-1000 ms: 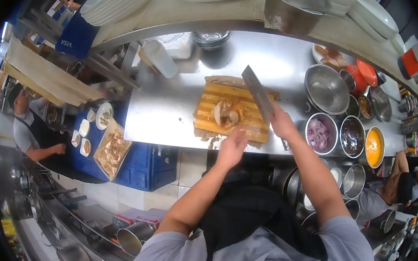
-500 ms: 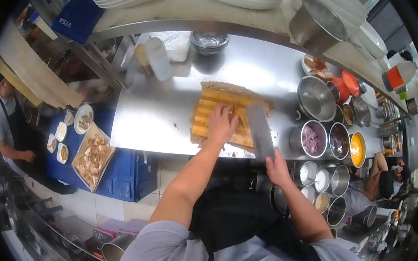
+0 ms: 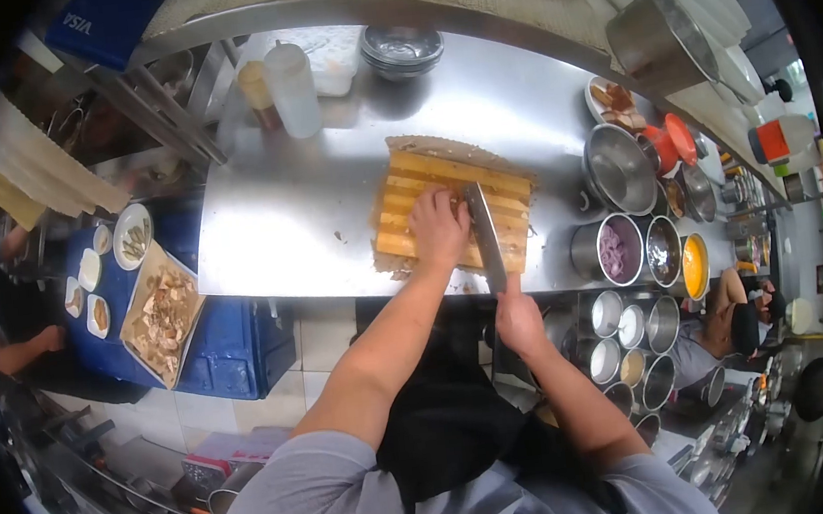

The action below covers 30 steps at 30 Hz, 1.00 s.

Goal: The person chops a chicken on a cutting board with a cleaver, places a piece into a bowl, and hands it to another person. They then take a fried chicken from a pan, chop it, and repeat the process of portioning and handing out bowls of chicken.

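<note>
A striped wooden cutting board lies on the steel counter, on top of a brown, ragged-edged sheet. My left hand presses down on the board with its fingers bent together; whatever lies beneath them is mostly hidden, with a few brownish bits showing beside it. Wrapped round the handle of a cleaver is my right hand, at the board's near edge. The blade stands nearly edge-on, just right of my left fingertips, reaching across the board. Small brown scraps are scattered around the board.
Right of the board stand a steel bowl, a pot of chopped purple onion and a pot of orange liquid. Squeeze bottles are at the back. A shelf overhangs the counter. A paper-lined tray of food pieces sits left, near another person.
The cleaver has moved left, closer to my left hand, and turned from showing its broad face to nearly edge-on. My left hand stays on the board. The whole view has shifted slightly.
</note>
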Motion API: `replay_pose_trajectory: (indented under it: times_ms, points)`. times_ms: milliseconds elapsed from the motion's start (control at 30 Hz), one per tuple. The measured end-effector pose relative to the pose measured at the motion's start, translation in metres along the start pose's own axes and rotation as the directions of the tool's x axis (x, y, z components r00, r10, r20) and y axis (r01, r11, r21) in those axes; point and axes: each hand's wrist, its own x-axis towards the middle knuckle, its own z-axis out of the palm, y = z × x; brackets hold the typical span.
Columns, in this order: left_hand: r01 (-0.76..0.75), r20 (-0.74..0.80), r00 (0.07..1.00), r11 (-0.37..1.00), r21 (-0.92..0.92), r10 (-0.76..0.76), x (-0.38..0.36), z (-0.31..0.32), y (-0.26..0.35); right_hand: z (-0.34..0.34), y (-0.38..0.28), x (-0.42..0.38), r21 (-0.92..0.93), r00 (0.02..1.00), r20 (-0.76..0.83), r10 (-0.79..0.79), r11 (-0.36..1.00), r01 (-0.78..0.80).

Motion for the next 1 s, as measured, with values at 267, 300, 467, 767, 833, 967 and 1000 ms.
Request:
replay_pose_trajectory:
  times_ms: [267, 300, 467, 767, 833, 967, 1000]
  points:
    - [-0.118, 0.098, 0.988, 0.993, -0.018, 0.12, 0.035, -0.04, 0.027, 0.003, -0.001, 0.006, -0.037, 1.0, 0.004, 0.009, 0.999, -0.009]
    - [-0.269, 0.121, 0.952, 0.958, -0.103, 0.28, 0.043, -0.047, 0.043, 0.003, 0.001, 0.006, -0.047, 1.0, 0.009, 0.006, 0.999, -0.005]
    - [-0.634, 0.193, 0.498, 0.507, -0.584, 0.845, 0.095, -0.104, 0.163, 0.019, 0.019, 0.008, -0.08, 0.999, 0.019, -0.048, 0.996, 0.049]
    - [-0.663, 0.681, 0.461, 0.73, -0.162, 0.57, 0.097, -0.008, 0.083, -0.005, 0.001, 0.025, -0.044, 0.999, 0.052, 0.008, 0.999, -0.006]
    - [-0.704, 0.633, 0.487, 0.7, -0.123, 0.601, 0.09, -0.028, 0.086, -0.002, 0.001, 0.013, -0.032, 0.995, 0.093, 0.026, 0.999, -0.023]
    - [-0.7, 0.568, 0.446, 0.665, -0.26, 0.691, 0.124, -0.05, 0.117, -0.01, -0.006, 0.015, -0.034, 0.992, 0.114, 0.047, 0.998, -0.044]
    - [-0.703, 0.578, 0.428, 0.658, -0.27, 0.695, 0.129, -0.059, 0.123, -0.013, -0.007, 0.016, -0.045, 0.992, 0.117, 0.048, 0.998, -0.043]
